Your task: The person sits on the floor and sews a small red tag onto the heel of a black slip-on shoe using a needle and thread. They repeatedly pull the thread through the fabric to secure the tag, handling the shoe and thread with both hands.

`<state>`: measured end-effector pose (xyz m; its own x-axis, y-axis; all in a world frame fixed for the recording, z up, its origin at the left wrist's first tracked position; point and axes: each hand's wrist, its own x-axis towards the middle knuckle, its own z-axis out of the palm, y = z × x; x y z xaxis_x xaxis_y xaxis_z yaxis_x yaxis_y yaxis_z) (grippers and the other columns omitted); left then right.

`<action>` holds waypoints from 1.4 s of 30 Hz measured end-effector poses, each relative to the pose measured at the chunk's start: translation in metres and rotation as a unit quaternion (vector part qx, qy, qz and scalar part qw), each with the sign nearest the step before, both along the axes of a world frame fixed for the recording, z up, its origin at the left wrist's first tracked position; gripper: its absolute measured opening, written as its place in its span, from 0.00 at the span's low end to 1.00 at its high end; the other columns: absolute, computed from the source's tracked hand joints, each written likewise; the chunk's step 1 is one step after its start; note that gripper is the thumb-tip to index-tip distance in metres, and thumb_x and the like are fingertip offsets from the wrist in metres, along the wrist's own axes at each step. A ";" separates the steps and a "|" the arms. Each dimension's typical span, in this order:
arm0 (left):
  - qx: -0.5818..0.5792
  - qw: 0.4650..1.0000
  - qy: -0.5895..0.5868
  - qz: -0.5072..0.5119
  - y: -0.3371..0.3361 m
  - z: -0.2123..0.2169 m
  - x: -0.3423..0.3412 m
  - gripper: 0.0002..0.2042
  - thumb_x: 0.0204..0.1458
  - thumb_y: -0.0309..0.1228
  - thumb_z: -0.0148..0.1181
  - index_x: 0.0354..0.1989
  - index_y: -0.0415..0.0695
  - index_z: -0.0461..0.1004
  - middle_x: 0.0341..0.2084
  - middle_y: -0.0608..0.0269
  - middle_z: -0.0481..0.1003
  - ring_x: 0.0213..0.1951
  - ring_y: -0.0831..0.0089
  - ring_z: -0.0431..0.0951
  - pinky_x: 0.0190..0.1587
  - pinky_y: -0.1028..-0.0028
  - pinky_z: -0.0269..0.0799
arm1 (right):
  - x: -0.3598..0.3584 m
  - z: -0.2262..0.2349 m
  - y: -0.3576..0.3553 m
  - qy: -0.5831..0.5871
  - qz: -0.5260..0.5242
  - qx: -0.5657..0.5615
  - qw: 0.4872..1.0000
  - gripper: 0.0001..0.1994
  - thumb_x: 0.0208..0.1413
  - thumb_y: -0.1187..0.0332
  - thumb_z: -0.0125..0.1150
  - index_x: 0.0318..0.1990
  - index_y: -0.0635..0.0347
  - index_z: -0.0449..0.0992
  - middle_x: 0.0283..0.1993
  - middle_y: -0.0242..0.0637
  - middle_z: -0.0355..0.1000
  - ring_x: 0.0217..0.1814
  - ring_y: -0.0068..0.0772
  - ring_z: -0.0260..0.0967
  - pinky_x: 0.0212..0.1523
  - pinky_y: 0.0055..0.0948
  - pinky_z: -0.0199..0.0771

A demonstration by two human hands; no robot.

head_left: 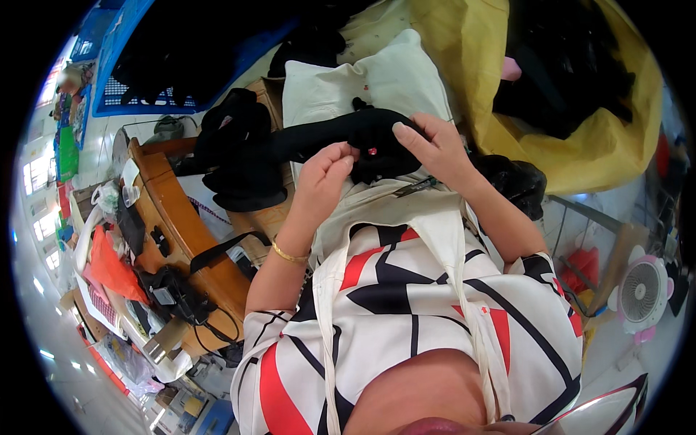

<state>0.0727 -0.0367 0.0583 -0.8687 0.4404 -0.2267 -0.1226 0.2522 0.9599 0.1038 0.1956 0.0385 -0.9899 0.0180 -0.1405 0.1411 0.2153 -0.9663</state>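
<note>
A long black soft fabric piece [319, 138] lies across my lap, its right end bunched into a rounded bulk with a small pinkish-red spot on it. My left hand [326, 177] is closed in a pinch at the fabric beside that spot; anything tiny between the fingertips is too small to make out. My right hand [440, 150] grips the right end, thumb on top and fingers partly hidden behind. Just below the bulk, small dark snips [415, 186] rest on my cream apron [406, 210]. Behind the fabric is a white cushion-like pad [362, 81].
More black pieces [243, 163] pile at the left by a wooden table [170, 239] with a black device. A blue crate [123, 98] stands far left, a yellow sack [580, 163] of black items far right. A white fan [641, 290] sits at the right.
</note>
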 end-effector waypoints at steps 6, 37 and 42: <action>-0.003 0.998 -0.057 0.036 0.009 -0.013 0.001 0.09 0.49 0.28 0.66 0.28 0.39 0.71 0.21 0.74 0.69 0.26 0.85 0.64 0.29 0.80 0.61 | -0.008 -0.013 -0.019 -0.039 -0.016 -0.051 0.998 0.22 0.61 0.51 0.59 0.27 0.65 0.73 0.23 0.29 0.67 0.24 0.21 0.58 0.25 0.26 0.61; -0.258 0.915 0.295 -0.091 0.033 -0.078 -0.085 0.10 0.53 0.34 0.59 0.36 0.40 0.77 0.32 0.50 0.76 0.37 0.50 0.75 0.40 0.56 0.71 | -0.023 -0.027 0.107 -0.042 -0.247 -0.380 0.890 0.07 0.61 0.71 0.57 0.41 0.66 0.76 0.28 0.34 0.73 0.27 0.25 0.72 0.28 0.22 0.74; -0.398 0.868 0.228 -0.188 0.050 -0.081 -0.097 0.11 0.52 0.38 0.59 0.32 0.41 0.77 0.31 0.48 0.76 0.37 0.48 0.76 0.41 0.53 0.71 | -0.023 -0.029 0.072 -0.131 -0.208 -0.307 0.919 0.08 0.63 0.68 0.57 0.40 0.64 0.77 0.29 0.29 0.71 0.28 0.20 0.69 0.33 0.21 0.73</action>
<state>-0.0241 0.0129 -0.0228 -0.7768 0.5736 -0.2600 0.4589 0.7983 0.3901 0.0806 0.2673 0.0098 -0.8457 0.2244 -0.4841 0.3336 -0.4857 -0.8080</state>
